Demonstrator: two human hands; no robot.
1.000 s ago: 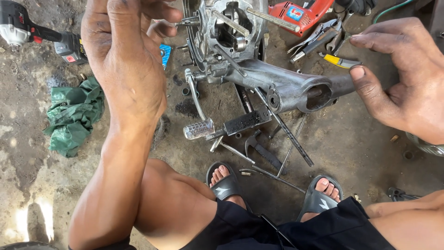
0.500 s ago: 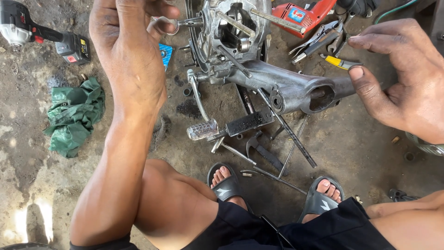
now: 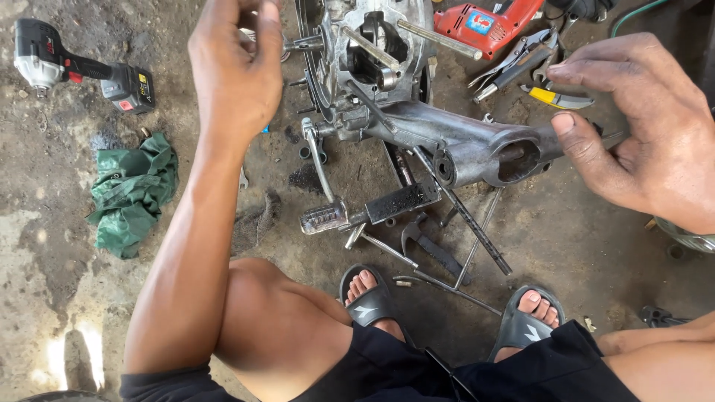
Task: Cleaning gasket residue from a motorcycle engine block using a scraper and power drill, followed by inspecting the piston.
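- Left hand [image 3: 234, 71] raised just left of the engine case [image 3: 372, 59], fingers curled and pinched on a small metal ring [image 3: 257, 41] at the tip of a stud; ring mostly hidden behind the fingers.
- Against half a second ago: left hand in much the same spot, wrist turned slightly, pinch unchanged.
- Right hand [image 3: 640, 126] hovering right of the engine case, above the end of the grey swing arm [image 3: 477, 145]; fingers spread and loosely bent, thumb out, nothing held; hardly moved since before.
- Engine case on the dirt floor, kick lever [image 3: 320, 182] trailing below it toward the sandalled feet [image 3: 372, 298].
- Beyond the engine case: red drill [image 3: 484, 22], pliers [image 3: 514, 71].
- Far left of it: cordless driver [image 3: 74, 71], green rag [image 3: 134, 193].
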